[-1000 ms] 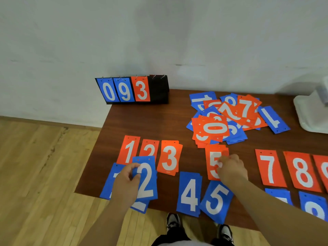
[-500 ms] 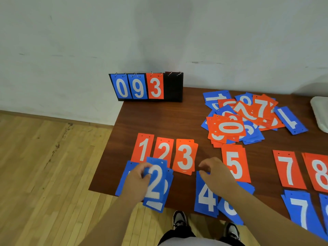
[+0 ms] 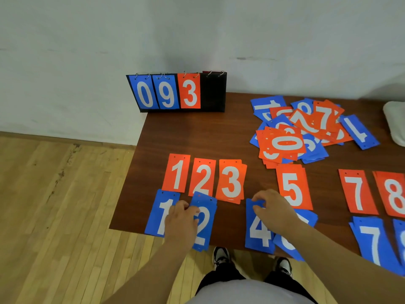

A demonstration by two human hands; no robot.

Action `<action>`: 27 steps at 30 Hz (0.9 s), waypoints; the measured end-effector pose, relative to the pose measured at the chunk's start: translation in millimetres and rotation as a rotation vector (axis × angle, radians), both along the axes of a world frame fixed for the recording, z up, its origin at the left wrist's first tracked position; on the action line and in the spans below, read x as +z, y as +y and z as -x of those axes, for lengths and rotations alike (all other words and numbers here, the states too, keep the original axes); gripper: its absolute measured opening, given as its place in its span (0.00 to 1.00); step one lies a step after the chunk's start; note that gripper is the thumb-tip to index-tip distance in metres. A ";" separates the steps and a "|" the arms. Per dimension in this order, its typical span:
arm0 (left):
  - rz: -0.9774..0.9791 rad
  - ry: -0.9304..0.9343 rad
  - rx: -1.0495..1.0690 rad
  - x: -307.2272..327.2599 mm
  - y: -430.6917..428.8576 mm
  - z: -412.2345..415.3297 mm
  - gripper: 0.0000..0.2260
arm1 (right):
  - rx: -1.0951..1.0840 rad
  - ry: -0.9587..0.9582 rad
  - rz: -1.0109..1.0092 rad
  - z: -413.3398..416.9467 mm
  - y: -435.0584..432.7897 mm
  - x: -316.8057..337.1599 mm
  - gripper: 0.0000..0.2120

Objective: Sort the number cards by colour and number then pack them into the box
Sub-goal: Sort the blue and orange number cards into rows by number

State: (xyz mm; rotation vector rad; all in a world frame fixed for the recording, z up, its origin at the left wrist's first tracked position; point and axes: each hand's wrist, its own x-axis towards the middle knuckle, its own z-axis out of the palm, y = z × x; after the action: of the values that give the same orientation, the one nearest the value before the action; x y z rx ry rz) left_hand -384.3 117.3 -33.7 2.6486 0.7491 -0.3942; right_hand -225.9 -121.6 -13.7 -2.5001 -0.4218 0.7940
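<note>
Stands at the front edge of a brown table (image 3: 197, 137), both bare arms reaching over it. Grips the blue 2 cards (image 3: 205, 229) with the left hand (image 3: 182, 222), near the front left corner, thumb and fingers curled together on the left side of the small stack. Holds that stack a little askew, lower end hanging past the front edge, upper end over the foot of the orange 2 card (image 3: 202, 176). Just left of it, flat and partly under the hand, the blue 1 card (image 3: 160, 212).

Curls the right hand (image 3: 274, 212) over the top of the blue 4 card (image 3: 258, 232), fingertips bent down on the upper edge, thumb on the face. Cannot tell whether lifted or flat. Under the right wrist, another blue card (image 3: 308, 218), number hidden.

Behind the hands, in a row along the front edge: the orange 1 card (image 3: 176, 173), the orange 2 card, the orange 3 cards (image 3: 231, 181), a gap, then the orange 5 card (image 3: 293, 186), the orange 7 card (image 3: 356, 191) and the orange 8 card (image 3: 393, 194). In front of the 7, the blue 7 cards (image 3: 372, 240).

Toward the back right, a loose heap of mixed cards (image 3: 306, 130), orange and blue overlapping. At the back left corner, upright, a black flip scoreboard (image 3: 213, 93) showing 0, 9, 3. At the right edge, a white object (image 3: 394, 123), cut off by the frame.
</note>
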 end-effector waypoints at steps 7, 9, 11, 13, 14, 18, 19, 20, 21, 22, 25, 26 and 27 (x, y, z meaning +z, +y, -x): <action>0.067 -0.111 0.024 18.5 0.0 -25.7 0.19 | -0.042 -0.044 0.015 -15.0 -10.2 14.3 0.19; 0.079 -0.159 0.016 26.7 -1.5 -43.3 0.21 | -0.088 -0.056 0.011 -24.2 -19.2 21.2 0.23; 0.100 -0.192 0.020 35.6 -6.2 -64.8 0.24 | -0.131 -0.076 0.017 -36.4 -32.2 27.2 0.25; 0.120 -0.209 0.031 44.3 -15.2 -89.2 0.25 | -0.179 -0.092 0.016 -52.0 -49.5 32.5 0.26; 0.126 -0.221 0.031 48.0 -20.2 -102.2 0.26 | -0.198 -0.102 0.015 -60.1 -59.0 35.2 0.26; 0.138 -0.222 -0.011 57.0 -43.7 -155.9 0.27 | -0.244 -0.134 0.020 -99.3 -97.0 42.3 0.24; 0.136 -0.206 -0.024 59.1 -50.6 -169.6 0.28 | -0.264 -0.142 0.024 -109.6 -105.9 44.4 0.25; 0.132 -0.193 -0.039 60.8 -58.0 -182.7 0.28 | -0.289 -0.146 0.032 -120.2 -114.7 47.3 0.27; 0.125 -0.185 -0.054 62.3 -65.7 -196.0 0.29 | -0.315 -0.150 0.045 -130.8 -123.8 50.1 0.29; 0.119 -0.176 -0.068 63.3 -73.4 -208.7 0.29 | -0.336 -0.153 0.053 -142.1 -133.6 50.6 0.30; 0.137 -0.144 -0.111 61.2 -94.5 -248.2 0.32 | -0.373 -0.140 0.068 -179.4 -162.5 45.9 0.30; 0.164 -0.137 -0.122 58.8 -101.0 -261.5 0.33 | -0.391 -0.137 0.072 -193.8 -172.3 43.8 0.31; 0.192 -0.131 -0.129 55.9 -107.2 -274.7 0.34 | -0.425 -0.135 0.075 -209.3 -182.5 40.0 0.31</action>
State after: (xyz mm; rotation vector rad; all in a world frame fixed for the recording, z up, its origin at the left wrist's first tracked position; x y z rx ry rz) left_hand -109.6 10.1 22.2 2.5193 0.4763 -0.3056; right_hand -16.7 -304.1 26.3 -2.5887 0.1004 0.4807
